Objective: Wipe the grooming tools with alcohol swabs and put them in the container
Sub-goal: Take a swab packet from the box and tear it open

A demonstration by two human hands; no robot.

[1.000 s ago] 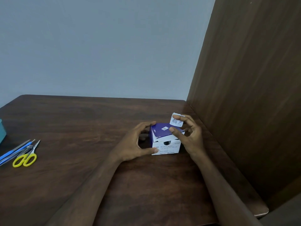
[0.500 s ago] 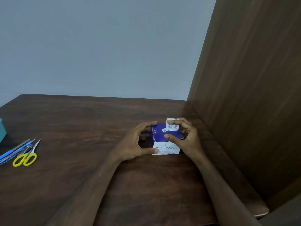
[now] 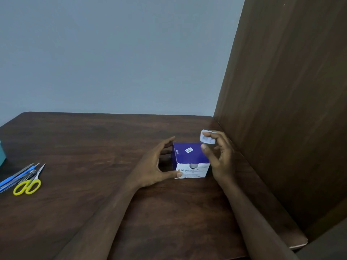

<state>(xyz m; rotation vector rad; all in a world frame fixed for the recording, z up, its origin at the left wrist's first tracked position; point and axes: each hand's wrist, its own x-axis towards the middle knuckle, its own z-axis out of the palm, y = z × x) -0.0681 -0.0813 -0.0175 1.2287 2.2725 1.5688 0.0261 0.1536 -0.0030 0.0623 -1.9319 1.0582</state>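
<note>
Where frame ends: container (image 3: 2, 152) (cropped).

Purple-topped, white-fronted swab box (image 3: 189, 158) is sitting on the dark brown wood-grain table (image 3: 93, 147); yellow-handled scissors (image 3: 28, 184) are lying beside blue tools (image 3: 11, 180), teal container (image 3: 2, 152) showing at the edge.

We have one view only: head-worn wide-angle, looking forward and down across the tabletop (image 3: 93, 147) toward the back wall (image 3: 112, 53). Both forearms enter from the bottom edge, so it sits close. Wood panel (image 3: 291, 109) fills the right side; frame edges bow slightly.
</note>
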